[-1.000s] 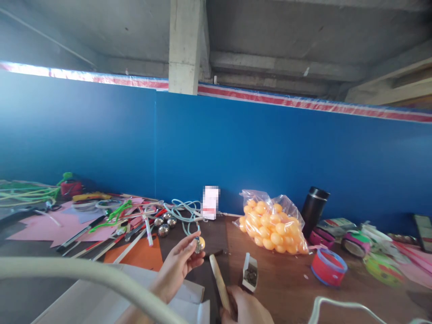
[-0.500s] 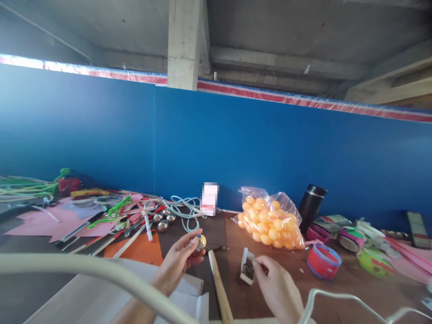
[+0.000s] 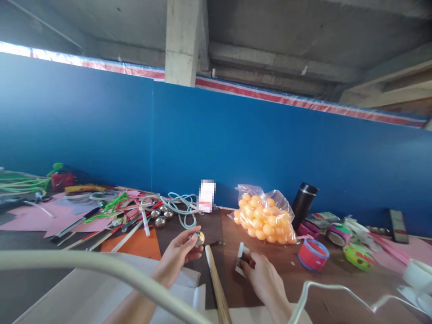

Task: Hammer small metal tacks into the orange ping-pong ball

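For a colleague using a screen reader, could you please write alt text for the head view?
A person's left hand holds a shiny silver ball; the right hand is at a small white box, with a pale wooden handle between the hands. Beyond are round orange balls in a clear plastic bag and a black cylindrical flask.

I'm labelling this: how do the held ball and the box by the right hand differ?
The ball is round and shiny; the box, angular and white. The left hand holds the ball up; the box rests on the table, the right hand at it. Both are small.
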The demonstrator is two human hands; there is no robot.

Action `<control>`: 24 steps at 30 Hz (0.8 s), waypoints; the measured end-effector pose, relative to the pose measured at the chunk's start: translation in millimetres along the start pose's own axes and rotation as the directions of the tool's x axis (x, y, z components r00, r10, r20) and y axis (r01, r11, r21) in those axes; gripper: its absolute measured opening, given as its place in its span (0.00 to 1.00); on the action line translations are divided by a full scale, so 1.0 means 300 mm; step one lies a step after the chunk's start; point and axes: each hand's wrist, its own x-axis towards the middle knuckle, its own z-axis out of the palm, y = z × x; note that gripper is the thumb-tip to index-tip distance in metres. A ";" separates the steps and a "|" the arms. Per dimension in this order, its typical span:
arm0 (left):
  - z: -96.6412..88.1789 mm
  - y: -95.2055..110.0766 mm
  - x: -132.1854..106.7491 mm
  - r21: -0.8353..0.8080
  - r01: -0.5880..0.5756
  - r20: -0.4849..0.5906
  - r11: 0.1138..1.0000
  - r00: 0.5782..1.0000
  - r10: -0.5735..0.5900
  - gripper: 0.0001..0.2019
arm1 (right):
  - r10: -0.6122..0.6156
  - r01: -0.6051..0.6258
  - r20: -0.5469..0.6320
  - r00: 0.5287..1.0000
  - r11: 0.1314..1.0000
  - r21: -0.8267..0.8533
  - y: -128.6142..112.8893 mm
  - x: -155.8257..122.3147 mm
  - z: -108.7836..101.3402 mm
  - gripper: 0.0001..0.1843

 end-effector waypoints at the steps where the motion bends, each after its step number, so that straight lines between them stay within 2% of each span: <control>1: 0.000 -0.002 0.001 0.011 -0.003 0.004 1.000 1.000 0.003 0.23 | 0.002 -0.002 0.005 1.000 1.000 -0.003 0.005 0.002 0.001 0.12; 10: 0.025 0.019 -0.017 0.047 0.006 0.000 0.999 1.000 -0.006 0.22 | -0.005 0.005 -0.003 1.000 1.000 -0.006 0.020 0.011 0.019 0.08; 16: 0.030 0.024 -0.018 0.072 0.015 -0.023 0.997 1.000 -0.014 0.23 | -0.019 0.022 -0.104 0.994 0.999 0.025 -0.009 0.000 0.002 0.09; 18: 0.029 0.019 -0.015 0.071 0.005 -0.025 0.997 1.000 -0.004 0.23 | -0.077 0.098 -0.204 0.976 0.990 0.097 -0.033 -0.014 0.003 0.09; 20: 0.026 0.011 -0.011 0.071 -0.003 -0.007 0.997 1.000 0.004 0.23 | -0.189 0.244 -0.275 0.943 0.953 0.182 -0.067 -0.034 0.018 0.09; 22: 0.023 0.005 -0.007 0.078 -0.007 0.006 0.997 1.000 0.006 0.23 | -0.324 0.370 -0.215 0.921 0.900 0.230 -0.107 -0.056 0.047 0.09; 24: 0.022 0.001 -0.003 0.095 -0.001 -0.008 0.995 1.000 0.002 0.24 | -0.398 0.414 -0.114 0.910 0.876 0.247 -0.144 -0.070 0.083 0.12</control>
